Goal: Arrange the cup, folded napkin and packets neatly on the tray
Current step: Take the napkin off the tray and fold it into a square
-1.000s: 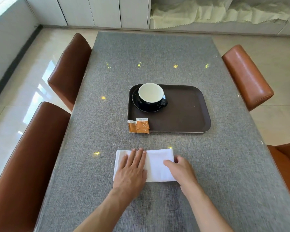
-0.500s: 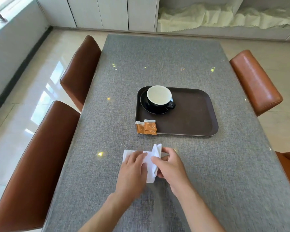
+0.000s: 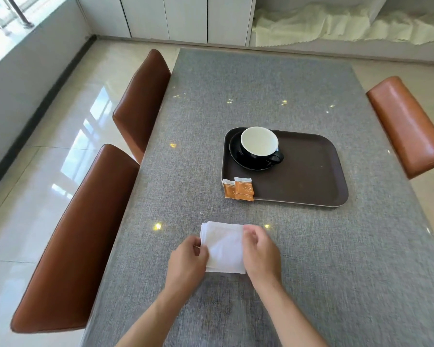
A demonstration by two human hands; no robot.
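Two brown leather chairs (image 3: 80,236) stand along the left edge of a grey cloth-covered table (image 3: 361,271), their backs close against it. Near the table's front, the person's left hand (image 3: 187,261) pinches the left edge of a white folded napkin (image 3: 223,246), fingers curled at its side. The napkin lies as a roughly square stack on the cloth, well short of the tray. The right hand (image 3: 259,251) grips the napkin's right edge, fingers bent over the top corner; both forearms reach in from the bottom of the frame. Beyond the napkin, two orange packets (image 3: 239,189) sit overlapping at the tray's near left corner, partly over its rim, with the left one hanging toward the tablecloth. The dark brown tray (image 3: 311,176) lies flat near the table's middle. In its far left corner a black cup (image 3: 259,146) with a white interior stands upright on a black saucer (image 3: 236,156), its handle pointing right and toward the viewer. The tray's right half is bare. Another brown chair (image 3: 406,126) stands at the table's right side, and pale crumpled cloth (image 3: 336,26) lies on a low shelf against the far wall
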